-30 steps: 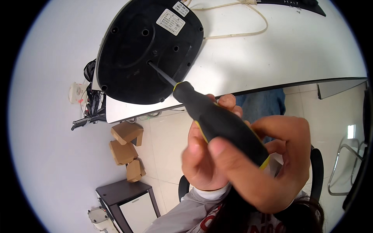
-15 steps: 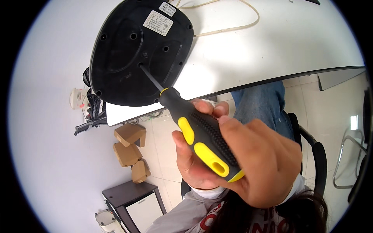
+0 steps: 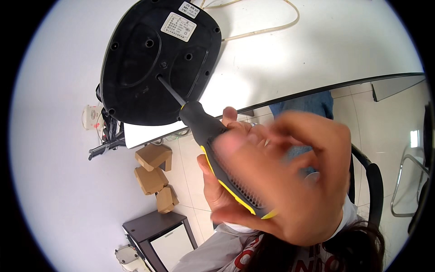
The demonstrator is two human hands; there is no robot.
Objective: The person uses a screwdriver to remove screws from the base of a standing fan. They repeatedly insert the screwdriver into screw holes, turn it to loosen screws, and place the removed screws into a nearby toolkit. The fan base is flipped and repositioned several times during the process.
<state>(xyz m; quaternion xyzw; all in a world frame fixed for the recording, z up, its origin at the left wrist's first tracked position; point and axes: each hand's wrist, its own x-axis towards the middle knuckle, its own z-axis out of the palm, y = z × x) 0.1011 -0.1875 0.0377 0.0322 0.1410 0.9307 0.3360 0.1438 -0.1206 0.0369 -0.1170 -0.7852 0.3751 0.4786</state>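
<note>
A screwdriver [image 3: 172, 90] with a thick black and yellow handle slants across the middle. Its tip sits in a recessed hole of a black rounded appliance base [image 3: 136, 63], whose underside faces me at the upper left. White labels [image 3: 179, 26] and several other holes mark that base. My left hand [image 3: 217, 192] is around the handle from beneath, thumb on the near side and fingertips past the far side. Over the handle's rear lies my right hand [image 3: 303, 195], its index finger along the grip and thumb under the end; its other fingers are curled, lifted and blurred.
The white table [image 3: 272, 59] has a dark front edge, and a pale cord [image 3: 263, 35] loops over it. Below are cardboard boxes [image 3: 152, 181], a dark cabinet [image 3: 154, 220] and a black chair armrest [image 3: 374, 195]. A metal-framed chair [image 3: 398, 181] stands at right.
The screwdriver handle has rotated, showing its ribbed side with less yellow. My right hand's fingers have shifted round it, some lifting away. The whole view has shifted slightly.
</note>
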